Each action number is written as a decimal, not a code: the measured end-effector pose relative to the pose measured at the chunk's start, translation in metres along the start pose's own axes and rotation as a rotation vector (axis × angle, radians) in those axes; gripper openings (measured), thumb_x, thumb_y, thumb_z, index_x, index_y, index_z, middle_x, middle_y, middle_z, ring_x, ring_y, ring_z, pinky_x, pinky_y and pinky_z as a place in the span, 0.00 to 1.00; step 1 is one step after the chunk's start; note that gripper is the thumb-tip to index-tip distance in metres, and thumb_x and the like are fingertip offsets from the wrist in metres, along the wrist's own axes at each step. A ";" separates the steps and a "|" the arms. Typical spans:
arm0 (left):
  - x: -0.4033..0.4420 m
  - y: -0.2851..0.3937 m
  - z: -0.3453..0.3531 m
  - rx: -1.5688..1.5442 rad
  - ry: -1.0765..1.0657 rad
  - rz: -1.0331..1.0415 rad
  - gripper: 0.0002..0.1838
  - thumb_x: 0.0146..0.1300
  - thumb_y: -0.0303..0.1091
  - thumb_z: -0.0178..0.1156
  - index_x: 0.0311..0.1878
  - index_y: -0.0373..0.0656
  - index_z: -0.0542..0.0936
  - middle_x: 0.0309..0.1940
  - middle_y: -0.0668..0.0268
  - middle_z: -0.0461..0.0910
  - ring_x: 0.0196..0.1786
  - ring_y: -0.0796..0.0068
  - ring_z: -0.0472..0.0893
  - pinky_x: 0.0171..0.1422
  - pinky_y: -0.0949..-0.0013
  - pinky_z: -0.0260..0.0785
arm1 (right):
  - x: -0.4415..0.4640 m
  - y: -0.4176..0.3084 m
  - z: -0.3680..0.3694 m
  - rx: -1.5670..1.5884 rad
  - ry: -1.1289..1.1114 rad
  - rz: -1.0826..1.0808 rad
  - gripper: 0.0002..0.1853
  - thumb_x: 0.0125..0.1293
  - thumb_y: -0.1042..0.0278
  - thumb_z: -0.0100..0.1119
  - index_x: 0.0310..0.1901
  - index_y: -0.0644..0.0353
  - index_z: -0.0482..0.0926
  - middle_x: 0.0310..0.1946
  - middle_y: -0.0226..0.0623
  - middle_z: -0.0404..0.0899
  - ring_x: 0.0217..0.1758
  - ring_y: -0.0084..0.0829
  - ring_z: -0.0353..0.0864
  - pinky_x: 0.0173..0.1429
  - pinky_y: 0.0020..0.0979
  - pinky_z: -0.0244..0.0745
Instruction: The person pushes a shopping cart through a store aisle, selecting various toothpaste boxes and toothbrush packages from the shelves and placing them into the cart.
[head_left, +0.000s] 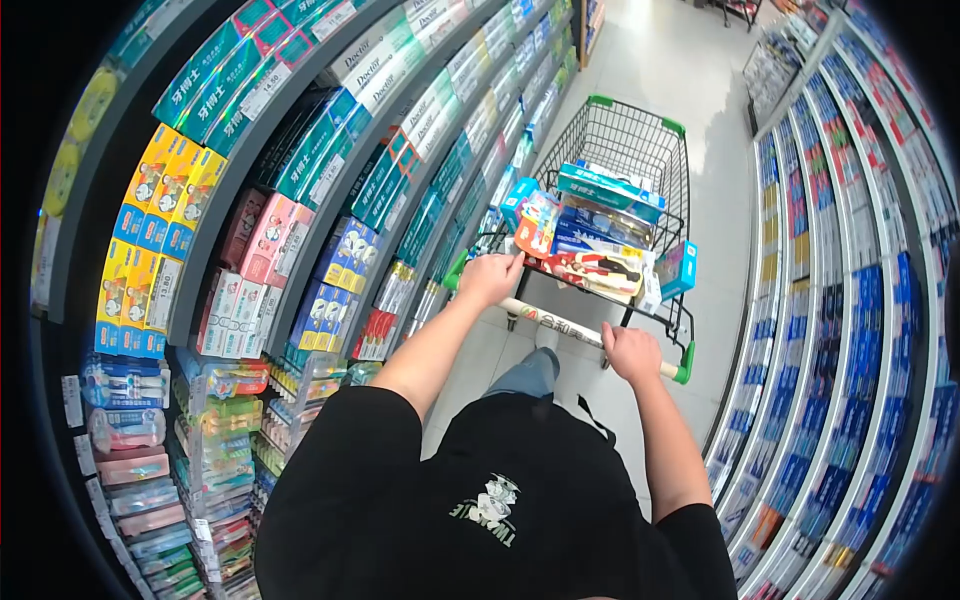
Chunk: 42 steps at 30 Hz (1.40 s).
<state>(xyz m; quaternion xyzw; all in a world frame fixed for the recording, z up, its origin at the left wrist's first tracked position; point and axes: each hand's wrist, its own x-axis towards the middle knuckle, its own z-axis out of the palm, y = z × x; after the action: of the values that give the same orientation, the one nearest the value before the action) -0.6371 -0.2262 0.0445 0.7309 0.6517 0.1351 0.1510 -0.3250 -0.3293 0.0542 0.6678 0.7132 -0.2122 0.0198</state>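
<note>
A wire shopping cart (640,133) with green corners stands in front of me. Its pale printed handle (550,322) runs crosswise before my body. Near the left end, my left hand (490,278) is closed around this bar. My right hand (632,353) grips it toward the right end, beside the green end cap (685,362). Several packages lie in the cart: long teal boxes (610,188), a dark blue pack (590,232), a red-and-white package with figures (590,273), an orange colourful pack (537,222), and a light-blue box (677,268) at the right side.
Tall shelves with toothpaste boxes (225,85) and toothbrush packs (128,428) line the left close by. More shelves with blue packages (840,400) curve along the right. A pale tiled floor (650,60) runs ahead between them.
</note>
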 end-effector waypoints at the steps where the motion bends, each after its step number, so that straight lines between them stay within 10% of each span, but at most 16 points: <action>1: 0.008 0.001 0.002 -0.017 0.031 0.015 0.26 0.79 0.54 0.51 0.35 0.47 0.88 0.36 0.52 0.88 0.41 0.44 0.87 0.47 0.44 0.78 | 0.009 0.003 -0.003 -0.005 -0.009 -0.003 0.32 0.81 0.41 0.42 0.33 0.55 0.91 0.32 0.51 0.89 0.40 0.54 0.89 0.51 0.52 0.83; 9: 0.091 -0.005 -0.025 -0.191 0.487 0.275 0.08 0.71 0.37 0.64 0.42 0.43 0.83 0.42 0.57 0.85 0.49 0.52 0.84 0.55 0.54 0.75 | 0.074 0.034 -0.020 -0.065 -0.021 -0.073 0.35 0.83 0.42 0.38 0.31 0.59 0.88 0.31 0.52 0.88 0.37 0.56 0.89 0.49 0.53 0.83; 17: 0.219 -0.089 -0.243 0.733 0.883 0.032 0.40 0.67 0.43 0.68 0.78 0.38 0.67 0.79 0.50 0.65 0.81 0.46 0.63 0.82 0.48 0.58 | 0.141 0.068 -0.037 -0.056 -0.056 -0.114 0.32 0.83 0.43 0.39 0.33 0.54 0.88 0.31 0.50 0.88 0.38 0.54 0.88 0.48 0.55 0.81; 30: 0.244 -0.134 -0.307 0.710 0.759 -0.341 0.28 0.67 0.52 0.70 0.67 0.54 0.80 0.53 0.62 0.88 0.52 0.55 0.87 0.51 0.55 0.81 | 0.199 0.103 -0.060 -0.042 -0.028 -0.086 0.31 0.81 0.41 0.42 0.33 0.53 0.88 0.31 0.49 0.87 0.38 0.55 0.87 0.46 0.56 0.81; 36: 0.240 -0.113 -0.297 0.886 1.025 0.386 0.28 0.62 0.43 0.78 0.64 0.44 0.84 0.57 0.63 0.88 0.53 0.61 0.89 0.57 0.59 0.83 | 0.204 0.102 -0.067 0.000 -0.076 -0.053 0.31 0.81 0.40 0.42 0.33 0.53 0.88 0.33 0.48 0.88 0.39 0.54 0.88 0.46 0.54 0.81; 42: 0.234 -0.048 -0.175 0.224 0.668 0.463 0.33 0.54 0.33 0.82 0.64 0.38 0.83 0.57 0.57 0.87 0.55 0.56 0.88 0.61 0.59 0.81 | 0.207 0.101 -0.071 -0.037 -0.061 -0.053 0.29 0.80 0.43 0.44 0.31 0.52 0.87 0.28 0.43 0.87 0.35 0.50 0.88 0.42 0.52 0.80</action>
<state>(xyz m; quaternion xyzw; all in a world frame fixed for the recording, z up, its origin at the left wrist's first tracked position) -0.7237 0.0193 0.1863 0.7861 0.4939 0.3234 -0.1832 -0.2317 -0.1083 0.0261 0.6416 0.7333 -0.2195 0.0482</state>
